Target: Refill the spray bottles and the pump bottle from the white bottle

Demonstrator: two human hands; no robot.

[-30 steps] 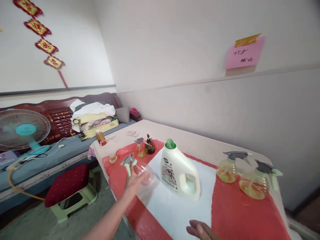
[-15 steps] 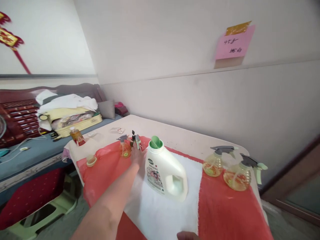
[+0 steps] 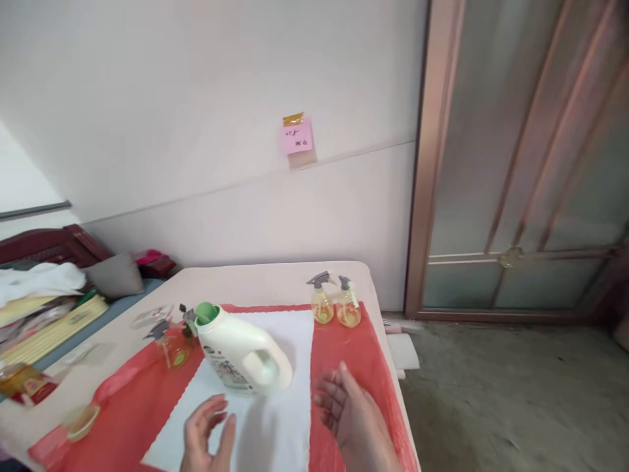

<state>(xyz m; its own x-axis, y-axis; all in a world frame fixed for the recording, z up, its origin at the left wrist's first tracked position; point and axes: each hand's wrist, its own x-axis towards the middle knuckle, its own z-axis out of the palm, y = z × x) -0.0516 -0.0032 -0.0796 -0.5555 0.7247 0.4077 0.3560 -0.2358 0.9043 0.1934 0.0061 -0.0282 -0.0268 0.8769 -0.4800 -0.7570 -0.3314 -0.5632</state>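
Note:
A cream-white detergent jug [image 3: 240, 351] with a handle and a green spout stands on the white cloth [image 3: 275, 429]. Just in front of the jug, my left hand [image 3: 209, 429] hovers with fingers curved and apart, holding nothing. To the right, my right hand [image 3: 351, 413] is raised over the red cloth [image 3: 327, 373], palm turned inward and fingers apart, also holding nothing. Past it, two clear spray bottles with yellowish liquid, the left one [image 3: 322, 305] and the right one [image 3: 348, 307], stand near the far right corner.
Another spray bottle [image 3: 171, 347] stands left of the jug, by dark bottles partly hidden behind it. A small bowl [image 3: 81, 421] and an amber bottle [image 3: 24, 383] are at the left. The table [image 3: 275, 282] meets a wall with a pink note [image 3: 297, 136]; a glass-panelled door [image 3: 491, 164] is at right.
The view has swung right, bringing the door in. My left hand has drawn back from the bottles behind the jug, and my right hand has come up into view.

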